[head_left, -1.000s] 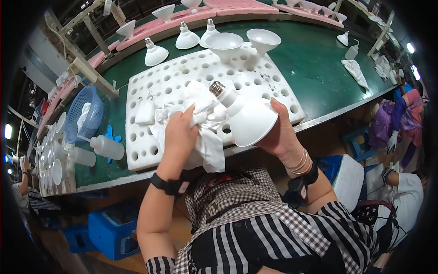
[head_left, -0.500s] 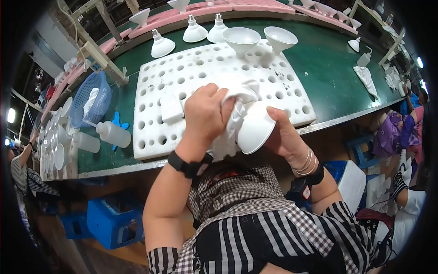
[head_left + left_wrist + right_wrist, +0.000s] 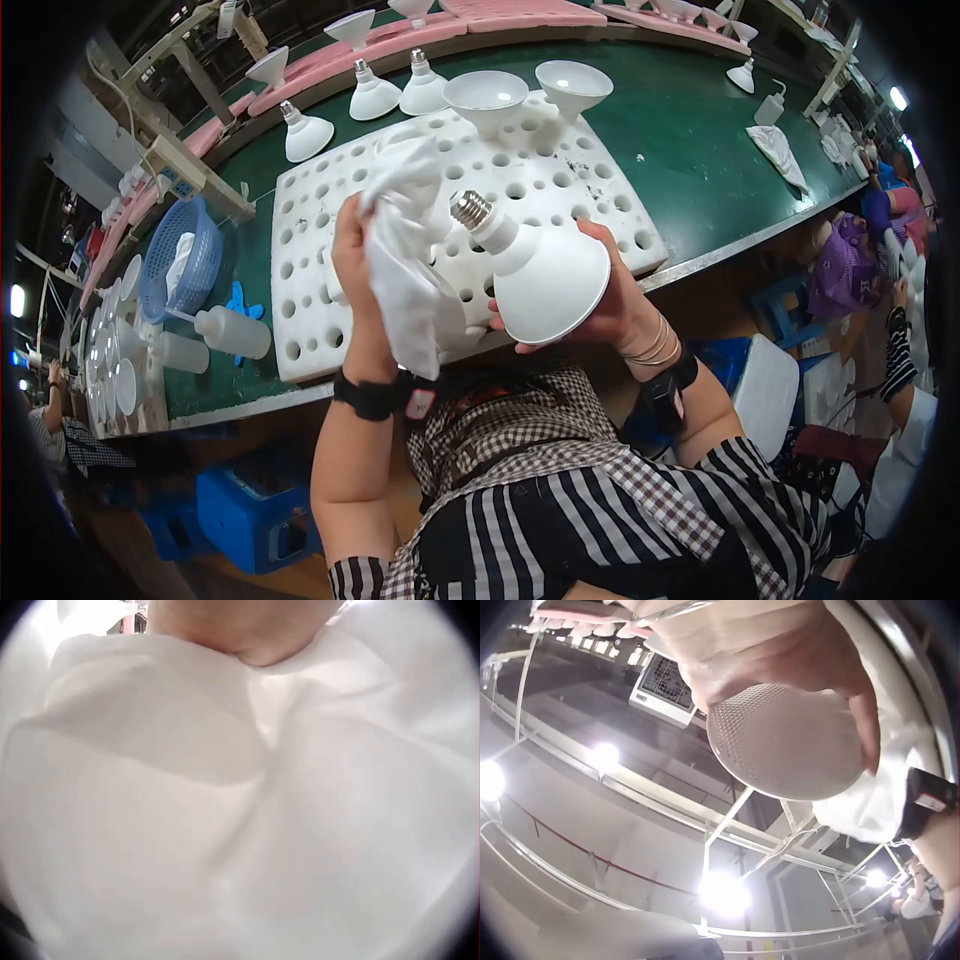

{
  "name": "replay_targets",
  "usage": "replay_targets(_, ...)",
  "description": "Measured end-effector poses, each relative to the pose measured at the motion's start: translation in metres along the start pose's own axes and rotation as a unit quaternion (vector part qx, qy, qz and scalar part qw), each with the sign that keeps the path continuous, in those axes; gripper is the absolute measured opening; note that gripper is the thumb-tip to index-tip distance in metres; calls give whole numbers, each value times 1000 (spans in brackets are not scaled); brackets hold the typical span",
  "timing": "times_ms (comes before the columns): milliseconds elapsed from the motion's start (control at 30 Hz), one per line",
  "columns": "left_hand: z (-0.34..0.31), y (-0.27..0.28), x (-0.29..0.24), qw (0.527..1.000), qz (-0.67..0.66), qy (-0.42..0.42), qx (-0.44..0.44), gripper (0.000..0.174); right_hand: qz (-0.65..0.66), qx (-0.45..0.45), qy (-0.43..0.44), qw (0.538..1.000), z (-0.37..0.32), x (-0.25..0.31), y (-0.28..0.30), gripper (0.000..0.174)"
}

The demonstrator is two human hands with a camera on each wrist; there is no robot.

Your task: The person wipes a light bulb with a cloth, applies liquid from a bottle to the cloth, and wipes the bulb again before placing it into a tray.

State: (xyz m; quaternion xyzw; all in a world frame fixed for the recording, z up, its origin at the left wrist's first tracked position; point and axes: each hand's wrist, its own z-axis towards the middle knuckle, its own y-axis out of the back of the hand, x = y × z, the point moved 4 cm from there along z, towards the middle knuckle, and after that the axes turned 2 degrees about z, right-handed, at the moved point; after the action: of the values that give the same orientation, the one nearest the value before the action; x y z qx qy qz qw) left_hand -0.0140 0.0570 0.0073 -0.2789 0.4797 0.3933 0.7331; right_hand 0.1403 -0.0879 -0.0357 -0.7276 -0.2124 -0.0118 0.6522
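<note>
My right hand (image 3: 618, 310) holds a white reflector light bulb (image 3: 552, 285) by its wide end, its metal screw base (image 3: 470, 210) tilted up and left. The right wrist view shows the thumb and fingers around the rim of the bulb's textured lens (image 3: 787, 746). A loose white cloth (image 3: 405, 270) hangs from my left hand (image 3: 352, 255), just left of the bulb. Its folds hide most of the fingers. In the left wrist view the cloth (image 3: 187, 825) covers nearly everything. Both hands are over the near edge of a white foam board (image 3: 300, 235) with holes.
Two bulbs stand lens-up in the board's far side, one of them here (image 3: 575, 85). Other bulbs (image 3: 375, 95) rest behind it on the green table (image 3: 690, 150). Left are a blue basket (image 3: 180, 260) and squeeze bottles (image 3: 235, 330); another cloth (image 3: 778, 155) lies right.
Half a second ago the cloth was wrapped over the bulb's neck. My left hand has since drawn it away leftward, and the screw base shows again. My right hand keeps hold of the bulb.
</note>
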Motion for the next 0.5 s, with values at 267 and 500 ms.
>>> replay_targets(267,5,-35,-20,924,292,-245,24,9,-41,-39,4,998,-2,-6,-10,86)
replay_targets(500,9,-34,-10,946,285,-139,-63,28,-464,-70,327,820,-14,2,0,129)
